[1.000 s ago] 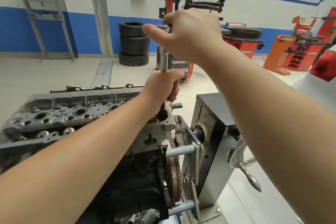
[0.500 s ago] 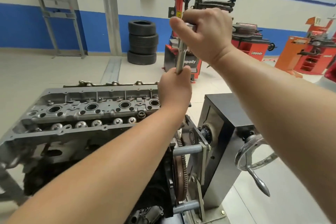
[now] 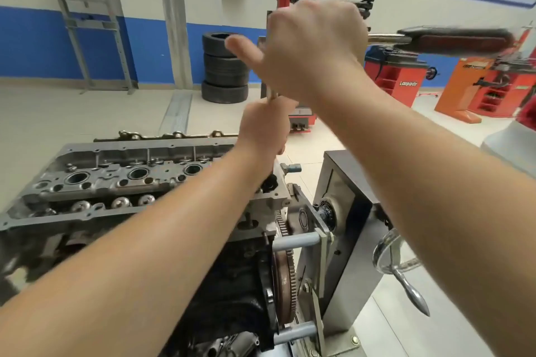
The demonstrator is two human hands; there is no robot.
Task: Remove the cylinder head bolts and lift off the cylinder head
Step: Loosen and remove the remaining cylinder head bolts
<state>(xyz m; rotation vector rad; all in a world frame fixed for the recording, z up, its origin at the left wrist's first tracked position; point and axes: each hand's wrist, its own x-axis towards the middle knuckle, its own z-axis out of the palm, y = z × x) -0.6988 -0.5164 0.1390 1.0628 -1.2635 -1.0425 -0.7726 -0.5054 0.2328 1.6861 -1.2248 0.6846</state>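
Observation:
The grey aluminium cylinder head (image 3: 121, 180) lies on top of the dark engine block (image 3: 232, 284), left of centre. A long chrome extension bar (image 3: 272, 94) stands upright over the head's right end. My left hand (image 3: 265, 130) grips the bar's lower part. Above it, my right hand (image 3: 310, 46) holds the ratchet head at the top of the bar, thumb sticking out to the left. The ratchet's red and black handle (image 3: 455, 40) points right, blurred. The socket and the bolt under it are hidden by my left arm.
The engine hangs on a grey stand (image 3: 345, 211) with a chrome crank handle (image 3: 406, 284) at the right. The flywheel ring gear (image 3: 285, 278) faces the stand. Stacked tyres (image 3: 224, 66) and red and orange shop machines (image 3: 397, 72) stand at the far wall.
The ratchet handle has swung round and now sticks out to the right. My right hand has turned with it. The camera has shifted slightly; my left hand still grips the bar.

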